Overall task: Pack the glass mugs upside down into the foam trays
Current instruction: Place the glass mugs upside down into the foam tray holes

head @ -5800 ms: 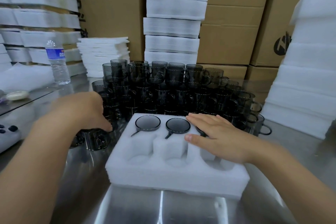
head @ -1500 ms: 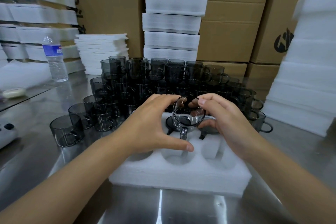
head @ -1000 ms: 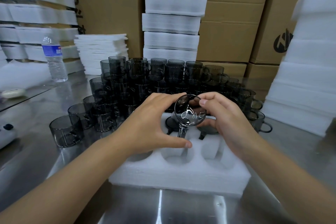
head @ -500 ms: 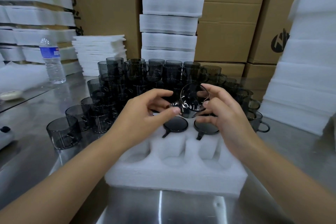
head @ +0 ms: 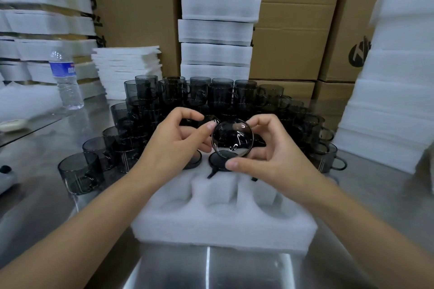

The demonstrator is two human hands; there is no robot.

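Note:
A smoky glass mug (head: 232,137) hangs tilted in the air above the white foam tray (head: 223,218), its round face turned toward me. My left hand (head: 175,145) pinches its left rim with thumb and fingers. My right hand (head: 265,155) grips its right side, thumb under the lower edge. Upside-down mugs (head: 218,159) sit in the tray's back row, partly hidden by my hands. The front row holds three open pockets. A large crowd of upright mugs (head: 211,98) stands behind the tray.
Loose mugs (head: 81,172) stand at the left on the steel table (head: 42,195). A water bottle (head: 65,78) is at the back left. Foam tray stacks (head: 218,21) rise behind, with another stack (head: 394,77) at the right and cardboard boxes (head: 291,37) beyond.
Both hands have turned the mug in the air, so its handle no longer hangs down and its round face points at me. It sits slightly lower and further right than half a second ago.

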